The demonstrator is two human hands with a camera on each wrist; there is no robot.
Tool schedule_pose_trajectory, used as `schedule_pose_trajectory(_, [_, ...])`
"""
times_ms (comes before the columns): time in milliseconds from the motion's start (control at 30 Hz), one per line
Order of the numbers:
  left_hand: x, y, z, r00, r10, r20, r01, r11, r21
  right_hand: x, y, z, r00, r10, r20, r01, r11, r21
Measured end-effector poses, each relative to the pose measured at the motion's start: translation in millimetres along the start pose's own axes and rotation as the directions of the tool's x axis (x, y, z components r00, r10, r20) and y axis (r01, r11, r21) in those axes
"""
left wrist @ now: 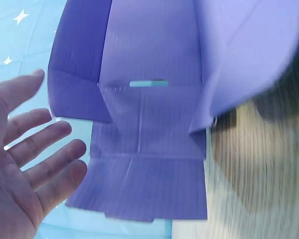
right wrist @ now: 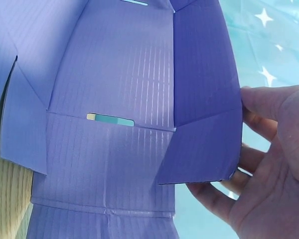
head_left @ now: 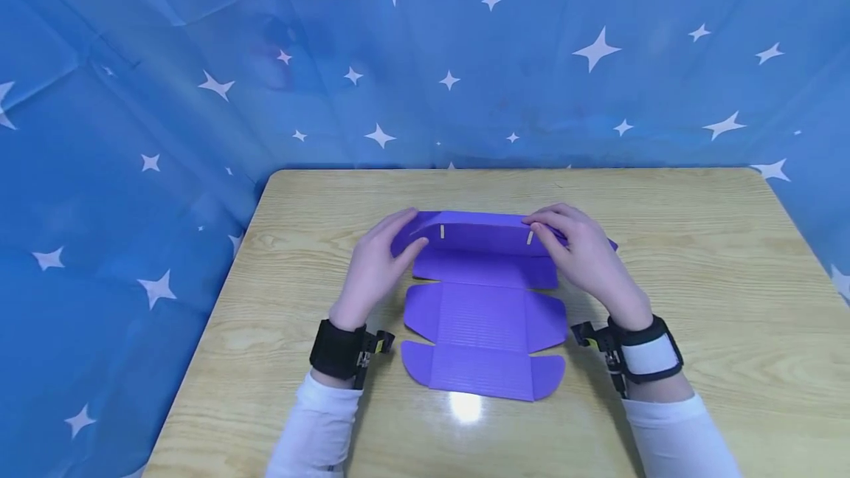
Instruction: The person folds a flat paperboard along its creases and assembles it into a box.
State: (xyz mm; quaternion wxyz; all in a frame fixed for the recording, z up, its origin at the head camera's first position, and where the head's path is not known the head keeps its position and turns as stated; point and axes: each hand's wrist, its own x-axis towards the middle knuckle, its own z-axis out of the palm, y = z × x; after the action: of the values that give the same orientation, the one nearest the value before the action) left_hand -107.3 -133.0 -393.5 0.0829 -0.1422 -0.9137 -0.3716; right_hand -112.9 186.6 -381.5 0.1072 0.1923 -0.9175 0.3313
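An unfolded purple cardboard box (head_left: 482, 316) lies on the wooden table, its far panel (head_left: 485, 237) raised and two slots showing along the fold. At the left end of that panel is my left hand (head_left: 377, 260), its fingers fairly straight and spread beside the cardboard edge in the left wrist view. My right hand (head_left: 584, 257) holds the panel's right end. In the right wrist view, the right thumb (right wrist: 261, 99) lies at the edge of a folded-up flap (right wrist: 207, 144), and the other fingers reach behind it.
The near part of the box lies flat, with rounded side flaps (head_left: 550, 376) spread out. A light wooden table (head_left: 299, 301) extends around it. Behind the table hangs a blue cloth (head_left: 412, 35) with white stars. Each wrist wears a black strap with a small camera.
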Motion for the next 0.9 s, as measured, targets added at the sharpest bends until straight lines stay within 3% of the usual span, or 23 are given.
schedule_pose_trajectory(100, [3.2, 2.8, 4.8, 1.0, -0.013, -0.028, 0.013, 1.0, 0.002, 0.6, -0.5, 2.1, 1.0, -0.001, 0.004, 0.001, 1.0, 0.006])
schedule_pose_trajectory(500, [4.8, 8.7, 17.4, 0.992, 0.067, -0.11, -0.061, 0.997, 0.057, 1.5, -2.3, 2.1, 1.0, -0.013, 0.02, 0.013, 1.0, 0.0])
schedule_pose_trajectory(667, [6.1, 8.9, 19.9, 0.993, 0.067, -0.092, -0.062, 0.997, 0.053, 0.8, -1.4, -0.2, 0.999, -0.012, 0.042, 0.012, 1.0, -0.001])
schedule_pose_trajectory(900, [7.8, 9.9, 22.4, 0.999, 0.038, -0.04, -0.036, 0.998, 0.044, -1.6, 0.1, -2.2, 0.991, 0.023, 0.132, -0.022, 1.0, -0.007])
